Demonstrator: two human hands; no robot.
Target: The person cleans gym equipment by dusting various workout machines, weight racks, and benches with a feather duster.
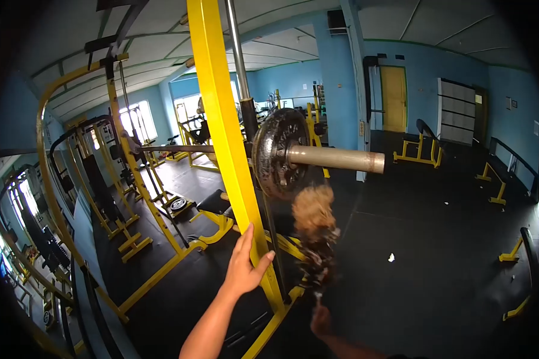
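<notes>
My right hand (321, 323), at the lower middle, is closed round the thin handle of a feather duster (315, 230). The duster points upward, with a tan tip and dark brown feathers lower down, all smeared by motion. Its tip is just below a black weight plate (276, 152); whether they touch I cannot tell. The plate sits on a metal bar sleeve (338, 158) that sticks out to the right. My left hand (248, 266) lies against a yellow upright post (224, 107), fingers stretched along it and thumb apart.
The yellow frame's base bar (266, 335) runs along the floor beneath my hands. A black bench (215, 202) stands behind the post. More benches (422, 143) line the right side, and a white scrap (391, 258) lies on the dark floor. Mirrors cover the left wall.
</notes>
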